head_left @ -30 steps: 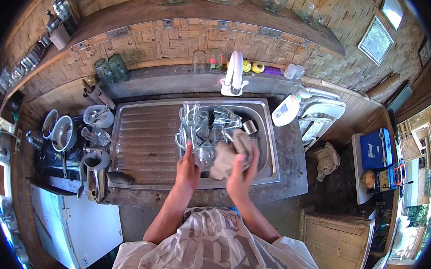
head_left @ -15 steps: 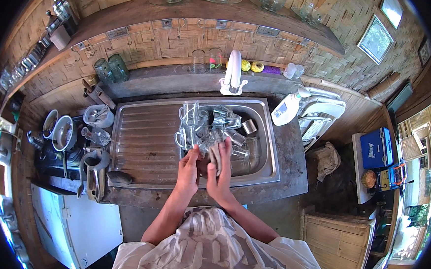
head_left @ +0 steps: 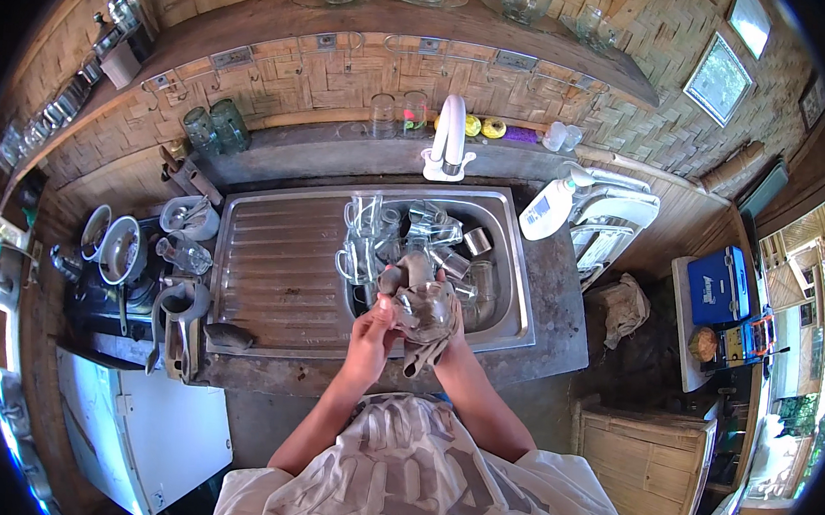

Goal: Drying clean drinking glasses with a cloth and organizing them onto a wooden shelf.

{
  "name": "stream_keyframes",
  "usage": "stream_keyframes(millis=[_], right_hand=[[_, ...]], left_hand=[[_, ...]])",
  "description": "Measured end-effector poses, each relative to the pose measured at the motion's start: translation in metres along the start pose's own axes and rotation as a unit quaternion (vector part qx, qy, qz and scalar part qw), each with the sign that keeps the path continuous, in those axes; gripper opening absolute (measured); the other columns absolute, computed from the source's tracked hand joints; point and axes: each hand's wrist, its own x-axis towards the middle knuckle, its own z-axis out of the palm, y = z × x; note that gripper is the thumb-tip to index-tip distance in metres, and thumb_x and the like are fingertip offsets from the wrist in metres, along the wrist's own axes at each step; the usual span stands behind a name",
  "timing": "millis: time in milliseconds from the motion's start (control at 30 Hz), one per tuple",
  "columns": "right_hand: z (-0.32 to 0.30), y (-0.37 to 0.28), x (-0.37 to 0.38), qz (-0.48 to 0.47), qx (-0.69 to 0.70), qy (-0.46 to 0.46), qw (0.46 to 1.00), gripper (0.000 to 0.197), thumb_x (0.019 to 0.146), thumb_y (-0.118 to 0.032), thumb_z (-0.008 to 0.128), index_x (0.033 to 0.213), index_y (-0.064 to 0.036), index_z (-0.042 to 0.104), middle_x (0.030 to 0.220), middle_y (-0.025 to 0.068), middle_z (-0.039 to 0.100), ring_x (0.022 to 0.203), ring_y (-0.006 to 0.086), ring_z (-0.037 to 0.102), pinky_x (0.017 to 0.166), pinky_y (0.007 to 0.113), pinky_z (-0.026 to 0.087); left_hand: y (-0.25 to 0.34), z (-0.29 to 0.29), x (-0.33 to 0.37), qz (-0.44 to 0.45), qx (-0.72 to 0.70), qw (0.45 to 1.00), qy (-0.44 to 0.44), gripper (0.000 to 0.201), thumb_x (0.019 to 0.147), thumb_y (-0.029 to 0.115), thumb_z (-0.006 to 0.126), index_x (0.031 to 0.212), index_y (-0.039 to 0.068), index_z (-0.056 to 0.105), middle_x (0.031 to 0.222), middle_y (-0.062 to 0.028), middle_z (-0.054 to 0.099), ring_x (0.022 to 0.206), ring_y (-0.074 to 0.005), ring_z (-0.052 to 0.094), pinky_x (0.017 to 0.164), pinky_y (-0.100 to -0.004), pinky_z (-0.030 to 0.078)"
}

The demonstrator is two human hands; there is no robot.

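Note:
A damp-looking grey-brown cloth (head_left: 428,310) is bunched up over the near edge of the sink basin, between my two hands. My left hand (head_left: 372,335) pinches its left side with closed fingers. Most of my right hand (head_left: 453,340) is covered by the cloth, which drapes over its fingers and hangs down toward me. A shiny patch shows among the folds; whether something is wrapped inside I cannot make out. Just beyond, clear glass mugs (head_left: 360,259) and metal cups (head_left: 478,242) lie piled in the steel sink (head_left: 520,307).
The ribbed drainboard (head_left: 275,268) extends left of the basin. Behind it stands a white faucet (head_left: 449,137); a white bottle (head_left: 550,209) is at the right rim. Pans (head_left: 124,254) and a glass pitcher (head_left: 184,254) are on the left. A wooden shelf (head_left: 389,20) runs above.
The cloth was folded narrow between my hands; now it is bunched wide over my right hand. My right hand has shifted slightly right and toward me.

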Motion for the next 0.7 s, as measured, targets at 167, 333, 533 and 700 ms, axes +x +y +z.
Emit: stream_keyframes(millis=[167, 333, 533, 700], right_hand=[[-0.004, -0.004, -0.012, 0.180, 0.469, -0.076, 0.861, 0.059, 0.102, -0.053, 0.038, 0.129, -0.0047, 0.058, 0.121, 0.0143, 0.066, 0.107, 0.0305, 0.066, 0.092, 0.045, 0.054], [0.007, -0.004, -0.022, 0.199, 0.437, -0.004, 0.877, 0.058, 0.102, -0.055, 0.040, 0.129, -0.0069, 0.060, 0.122, 0.0127, 0.067, 0.108, 0.0288, 0.066, 0.096, 0.043, 0.053], [0.010, -0.013, -0.029, 0.278, 0.416, -0.005, 0.866, 0.057, 0.097, -0.058, 0.051, 0.126, -0.0094, 0.062, 0.117, 0.0092, 0.069, 0.098, 0.0217, 0.070, 0.084, 0.037, 0.060], [0.007, -0.021, -0.037, 0.283, 0.280, 0.021, 0.917, 0.055, 0.096, -0.055, 0.057, 0.124, -0.0081, 0.060, 0.104, 0.0109, 0.071, 0.082, 0.0216, 0.071, 0.073, 0.037, 0.062]], left_hand=[[-0.007, -0.004, 0.006, 0.228, 0.293, 0.923, 0.103, 0.036, 0.106, 0.024, 0.048, 0.079, -0.001, 0.050, 0.086, -0.0047, 0.047, 0.079, -0.0137, 0.046, 0.072, -0.0275, 0.038], [0.007, -0.012, 0.013, 0.328, 0.487, 0.800, 0.124, 0.033, 0.102, 0.022, 0.051, 0.083, -0.004, 0.053, 0.087, -0.0162, 0.049, 0.080, -0.0301, 0.049, 0.074, -0.0367, 0.042], [0.014, -0.024, 0.016, 0.375, 0.538, 0.743, 0.133, 0.023, 0.096, 0.014, 0.057, 0.081, -0.004, 0.056, 0.086, -0.0168, 0.051, 0.080, -0.0320, 0.053, 0.072, -0.0386, 0.043], [0.018, -0.039, 0.024, 0.453, 0.578, 0.672, 0.097, 0.014, 0.087, 0.006, 0.065, 0.080, -0.002, 0.057, 0.084, -0.0151, 0.052, 0.078, -0.0321, 0.053, 0.068, -0.0393, 0.044]])
